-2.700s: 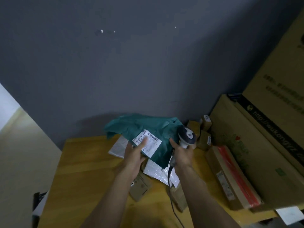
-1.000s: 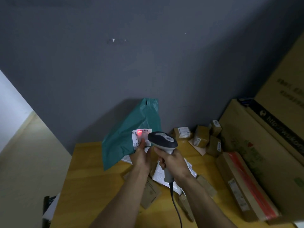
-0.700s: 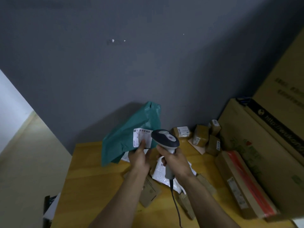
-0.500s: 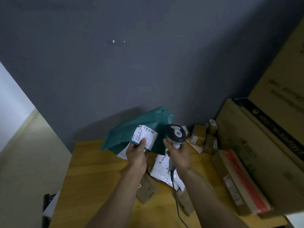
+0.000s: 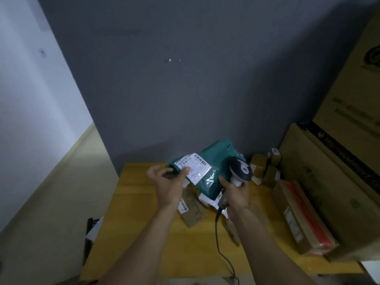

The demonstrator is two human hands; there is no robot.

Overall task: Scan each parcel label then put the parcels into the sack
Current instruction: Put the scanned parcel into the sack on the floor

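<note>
A green poly parcel [image 5: 218,161] lies on the pile at the back of the wooden table [image 5: 144,233], its white barcode label [image 5: 194,167] facing up. My left hand [image 5: 168,186] is at the parcel's left end with fingers spread and loosely bent, and its thumb touches the label. My right hand [image 5: 236,194] grips the handle of a corded barcode scanner [image 5: 241,170], held upright just right of the parcel. No red light shows on the label. No sack is in view.
Under the green parcel lie a white poly parcel [image 5: 207,199] and brown boxes [image 5: 191,210]. Small brown boxes [image 5: 265,167] stand by the wall. A long box with red tape [image 5: 304,219] leans on big cartons [image 5: 329,182] at the right. The scanner cable [image 5: 222,243] trails towards me.
The green parcel was held upright with the scanner's red light on its label; now it lies flat, label up. My left hand has loosened, and the scanner has drawn back to the right.
</note>
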